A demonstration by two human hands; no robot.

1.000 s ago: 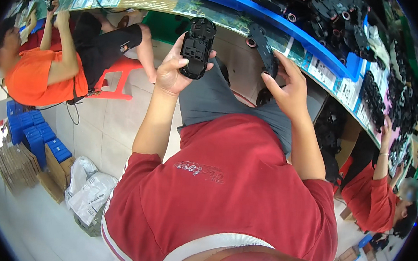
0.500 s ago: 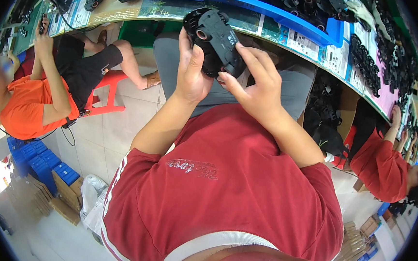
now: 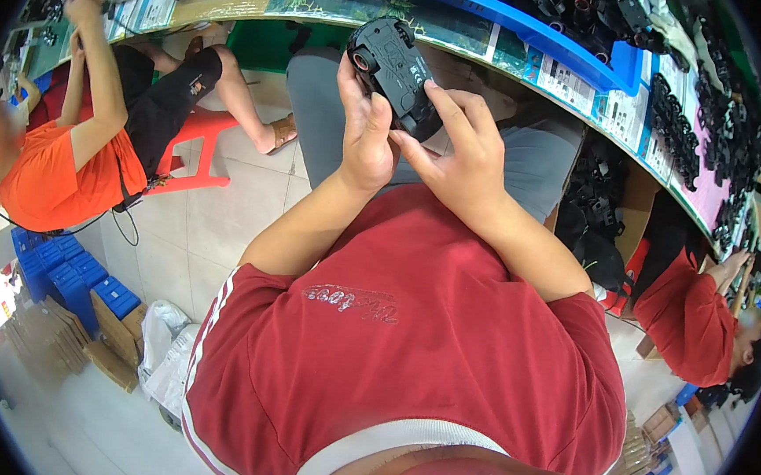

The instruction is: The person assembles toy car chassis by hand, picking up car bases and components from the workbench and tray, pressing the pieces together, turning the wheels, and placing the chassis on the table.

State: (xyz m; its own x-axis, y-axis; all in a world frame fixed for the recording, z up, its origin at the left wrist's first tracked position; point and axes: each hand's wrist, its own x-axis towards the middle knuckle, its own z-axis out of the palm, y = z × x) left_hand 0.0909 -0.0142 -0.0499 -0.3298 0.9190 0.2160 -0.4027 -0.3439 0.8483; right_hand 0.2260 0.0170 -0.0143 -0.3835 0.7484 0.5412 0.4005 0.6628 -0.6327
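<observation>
A black toy car chassis (image 3: 394, 66) is held up between my hands, just in front of the table edge. Its flat moulded underside faces me, and a wheel with a copper-coloured ring shows at its left side. My left hand (image 3: 368, 140) is wrapped round the chassis from the left and below, thumb pointing up along it. From the right, my right hand (image 3: 466, 146) touches it, index fingertip on the right edge and thumb near the lower end. The far side of the chassis is hidden.
A blue tray (image 3: 502, 16) with several black car parts stands on the table ahead. Rows of black parts (image 3: 675, 126) lie to its right. One co-worker in orange (image 3: 67, 176) sits at the left by a red stool (image 3: 194, 149); another in red (image 3: 688, 321) sits at the right.
The chassis has turned so that its underside faces me more fully, and it has shifted slightly right with my left hand. The left co-worker's hand has risen.
</observation>
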